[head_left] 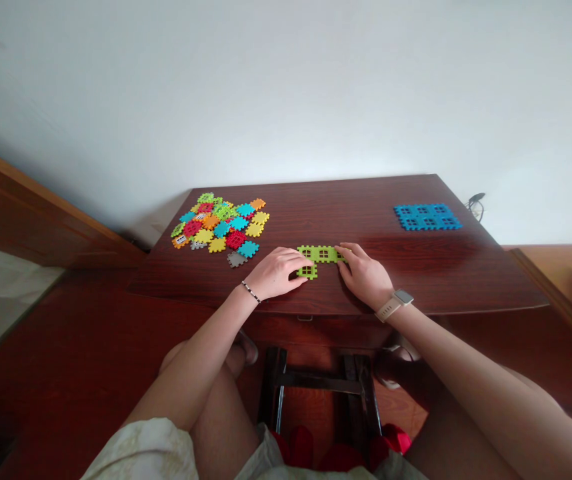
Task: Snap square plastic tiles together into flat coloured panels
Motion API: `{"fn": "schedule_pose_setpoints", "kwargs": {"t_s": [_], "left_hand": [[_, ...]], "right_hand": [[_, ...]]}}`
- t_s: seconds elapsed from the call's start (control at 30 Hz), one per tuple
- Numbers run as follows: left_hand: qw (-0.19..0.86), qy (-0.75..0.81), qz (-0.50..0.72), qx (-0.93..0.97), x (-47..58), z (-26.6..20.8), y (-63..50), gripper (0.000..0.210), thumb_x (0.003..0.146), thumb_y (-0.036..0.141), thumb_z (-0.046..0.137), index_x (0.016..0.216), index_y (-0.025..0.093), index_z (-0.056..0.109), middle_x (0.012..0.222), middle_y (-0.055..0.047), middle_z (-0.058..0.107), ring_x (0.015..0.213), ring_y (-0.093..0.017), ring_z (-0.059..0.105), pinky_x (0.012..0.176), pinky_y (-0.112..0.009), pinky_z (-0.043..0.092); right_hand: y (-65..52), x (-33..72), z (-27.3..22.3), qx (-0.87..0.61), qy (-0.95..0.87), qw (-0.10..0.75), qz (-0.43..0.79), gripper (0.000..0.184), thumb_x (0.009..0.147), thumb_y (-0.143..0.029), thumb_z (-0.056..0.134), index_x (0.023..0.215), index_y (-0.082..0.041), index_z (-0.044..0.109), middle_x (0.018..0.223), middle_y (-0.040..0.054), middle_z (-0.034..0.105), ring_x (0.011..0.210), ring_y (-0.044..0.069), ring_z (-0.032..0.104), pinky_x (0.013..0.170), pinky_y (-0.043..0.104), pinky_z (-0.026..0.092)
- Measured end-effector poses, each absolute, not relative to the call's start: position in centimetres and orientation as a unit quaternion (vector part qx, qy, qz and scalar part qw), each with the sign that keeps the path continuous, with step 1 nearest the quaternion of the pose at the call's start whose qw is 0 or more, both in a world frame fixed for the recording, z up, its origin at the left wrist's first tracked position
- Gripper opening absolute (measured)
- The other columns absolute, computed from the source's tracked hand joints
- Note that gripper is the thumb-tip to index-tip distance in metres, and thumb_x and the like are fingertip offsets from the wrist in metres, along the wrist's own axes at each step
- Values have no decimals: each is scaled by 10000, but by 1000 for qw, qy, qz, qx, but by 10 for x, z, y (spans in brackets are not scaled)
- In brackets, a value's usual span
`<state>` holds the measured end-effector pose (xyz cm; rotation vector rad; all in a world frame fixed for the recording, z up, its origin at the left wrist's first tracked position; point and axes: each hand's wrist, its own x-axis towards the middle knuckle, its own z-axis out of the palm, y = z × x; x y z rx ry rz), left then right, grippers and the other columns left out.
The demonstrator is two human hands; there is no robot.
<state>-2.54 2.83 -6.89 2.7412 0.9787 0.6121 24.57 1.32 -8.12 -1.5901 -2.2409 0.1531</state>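
Lime-green plastic squares with window cut-outs sit near the front edge of the desk (326,210), between the person's two hands. Three of them make a straight row (324,254), and a fourth square (310,273) lies directly below the row's left end, right up against it. The left hand (281,271) grasps that fourth square, thumb at its near edge and fingers curled over the top, partly hiding the row's left end. The right hand (365,275) grasps the far right end of the row, fingers over the end square and thumb along its near side, apparently steadying it.

Joining the fourth square to the row looks like the step in hand, probably as the start of a second line; whether its teeth are fully seated cannot be told. The next move seems to call for lining up the notches and pressing down evenly while the right hand keeps the row from sliding.

To the left lies a loose heap of coloured pieces (222,229), with a grey piece (237,259) at its near edge. Well apart on the right, a blue panel (427,217) of six joined window squares lies flat.
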Motion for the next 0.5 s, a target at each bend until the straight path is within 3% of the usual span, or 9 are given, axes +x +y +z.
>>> {"fn": "schedule_pose_setpoints", "kwargs": {"t_s": [0.33,0.5], "left_hand": [[164,338,256,891,-23,-77,29,307,988,316,766,1281,239,711,1266,-75,752,1216,-256,696,1122,-440,554],[148,366,286,873,-20,-84,32,404,963,299,799,1342,242,669,1349,-101,698,1284,-282,645,1159,-489,532]], "right_hand": [[13,246,-82,-567,-804,176,40,451,1085,-273,447,1487,-214,646,1556,120,622,1074,274,766,840,372,650],[13,246,-81,-564,-807,172,43,453,1088,-272,446,1489,-205,647,1559,124,619,1079,276,766,859,382,652]]}}
